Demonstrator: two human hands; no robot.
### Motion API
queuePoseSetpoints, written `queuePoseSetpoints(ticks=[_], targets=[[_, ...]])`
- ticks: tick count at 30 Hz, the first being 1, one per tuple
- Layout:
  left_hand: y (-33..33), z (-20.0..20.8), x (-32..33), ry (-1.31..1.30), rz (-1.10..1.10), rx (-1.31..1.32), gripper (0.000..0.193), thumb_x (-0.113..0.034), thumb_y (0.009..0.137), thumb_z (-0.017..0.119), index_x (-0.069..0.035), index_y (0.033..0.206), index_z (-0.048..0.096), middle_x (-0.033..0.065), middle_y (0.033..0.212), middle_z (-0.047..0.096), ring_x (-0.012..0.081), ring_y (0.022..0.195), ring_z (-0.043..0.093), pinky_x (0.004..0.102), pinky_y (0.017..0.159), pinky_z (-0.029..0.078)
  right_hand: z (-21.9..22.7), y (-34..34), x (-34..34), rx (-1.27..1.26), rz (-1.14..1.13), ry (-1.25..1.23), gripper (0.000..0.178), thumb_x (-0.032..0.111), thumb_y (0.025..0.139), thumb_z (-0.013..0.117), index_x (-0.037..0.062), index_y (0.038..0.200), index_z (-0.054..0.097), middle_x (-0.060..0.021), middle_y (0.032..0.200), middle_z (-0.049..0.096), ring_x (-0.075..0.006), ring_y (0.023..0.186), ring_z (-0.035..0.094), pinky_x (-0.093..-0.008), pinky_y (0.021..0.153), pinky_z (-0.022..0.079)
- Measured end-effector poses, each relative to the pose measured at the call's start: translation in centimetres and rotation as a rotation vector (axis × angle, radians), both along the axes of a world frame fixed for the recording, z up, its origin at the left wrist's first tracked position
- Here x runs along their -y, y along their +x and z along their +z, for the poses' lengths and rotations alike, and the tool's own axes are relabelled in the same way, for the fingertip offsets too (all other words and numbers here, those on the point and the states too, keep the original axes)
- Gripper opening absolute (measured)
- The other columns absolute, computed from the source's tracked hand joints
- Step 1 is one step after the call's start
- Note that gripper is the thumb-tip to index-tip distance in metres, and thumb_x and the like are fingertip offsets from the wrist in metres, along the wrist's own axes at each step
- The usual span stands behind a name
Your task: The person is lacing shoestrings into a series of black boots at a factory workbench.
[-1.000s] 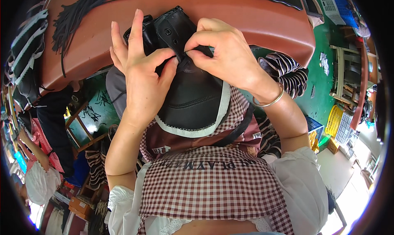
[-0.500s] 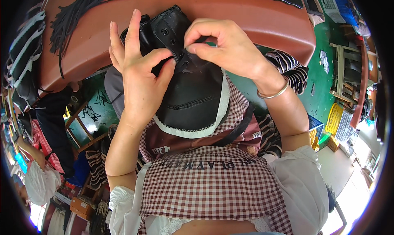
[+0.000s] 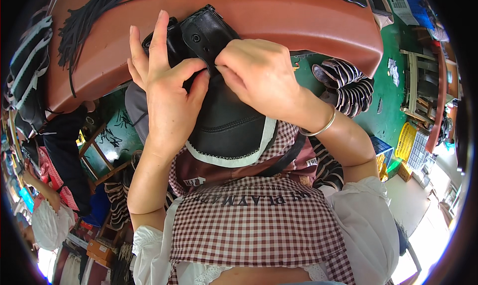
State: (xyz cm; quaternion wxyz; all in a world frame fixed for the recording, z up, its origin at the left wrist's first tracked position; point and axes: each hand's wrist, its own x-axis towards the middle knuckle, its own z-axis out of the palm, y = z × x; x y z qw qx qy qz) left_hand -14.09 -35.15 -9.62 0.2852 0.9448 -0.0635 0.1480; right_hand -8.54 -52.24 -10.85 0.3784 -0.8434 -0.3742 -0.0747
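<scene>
A black leather shoe upper lies across my lap, its eyelet flap reaching up onto the brown table edge. Metal eyelets run along the flap, and a white stitched lining edges the toe end. My left hand pinches the flap's edge between thumb and forefinger, the other fingers raised. Beside it, my right hand is closed with its fingertips against the flap, back of the hand upward. Whatever its fingers grip is hidden under the hand.
Black laces lie bundled on the brown padded table. Stacked shoe uppers are at the far left. Striped uppers sit below the table's right end. A yellow basket stands on the green floor, and another person's sleeve shows at left.
My right hand has moved down and left over the flap and turned its back upward, covering the lower eyelets. My left hand keeps its pinch, barely shifted.
</scene>
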Motion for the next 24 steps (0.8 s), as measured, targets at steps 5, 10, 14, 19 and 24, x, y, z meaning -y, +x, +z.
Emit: queuePoseSetpoints(ticks=[5, 10, 14, 19, 24], targets=[[0.4, 0.2, 0.4, 0.034, 0.009, -0.024, 0.01, -0.003, 0.067, 0.072, -0.009, 0.073, 0.067, 0.0091, 0.152, 0.031, 0.0455, 0.141, 0.015, 0.0668, 0.107, 0.014, 0.0, 0.3, 0.5, -0.088, 0.053, 0.071, 0.01, 0.007, 0.076, 0.07, 0.0031, 0.081, 0.062, -0.0092, 0.075, 0.063, -0.0286, 0.064, 0.061, -0.0351, 0.059, 0.049], [0.5, 0.4, 0.4, 0.066, -0.015, 0.002, 0.011, -0.002, 0.064, 0.071, -0.009, 0.072, 0.065, 0.0092, 0.151, 0.032, 0.0455, 0.14, 0.016, 0.0694, 0.104, 0.014, 0.6, 0.1, 0.4, -0.321, -0.022, 0.126, 0.013, 0.005, 0.075, 0.071, 0.0004, 0.083, 0.062, -0.0094, 0.078, 0.064, -0.0273, 0.066, 0.063, -0.0336, 0.059, 0.051], [0.2, 0.4, 0.3, 0.109, 0.005, 0.047, 0.011, -0.004, 0.065, 0.071, -0.009, 0.071, 0.064, 0.01, 0.151, 0.031, 0.0459, 0.14, 0.016, 0.0707, 0.103, 0.015, 0.3, 0.2, -0.1, -0.089, 0.025, 0.022, 0.013, 0.002, 0.075, 0.069, 0.0014, 0.085, 0.061, -0.01, 0.076, 0.063, -0.0282, 0.067, 0.063, -0.0344, 0.063, 0.051], [0.1, 1.9, -0.4, 0.14, -0.05, -0.032, 0.012, -0.003, 0.065, 0.069, -0.009, 0.073, 0.063, 0.0108, 0.149, 0.035, 0.0454, 0.137, 0.022, 0.0666, 0.105, 0.018, 0.2, 1.1, 0.1, -0.096, 0.104, 0.065, 0.017, 0.0, 0.075, 0.067, 0.0021, 0.09, 0.06, -0.0117, 0.082, 0.062, -0.0309, 0.074, 0.062, -0.0362, 0.067, 0.051], [-3.9, 4.6, -10.7, -1.054, -0.636, -0.224, 0.013, -0.009, 0.078, 0.06, -0.01, 0.072, 0.049, 0.0161, 0.093, 0.066, 0.0363, 0.118, 0.052, 0.0655, 0.107, 0.022, 0.4, 2.4, 1.3, -0.143, 0.193, 0.014, 0.017, 0.006, 0.077, 0.066, 0.003, 0.091, 0.057, -0.0121, 0.088, 0.06, -0.0316, 0.083, 0.061, -0.0403, 0.072, 0.05]])
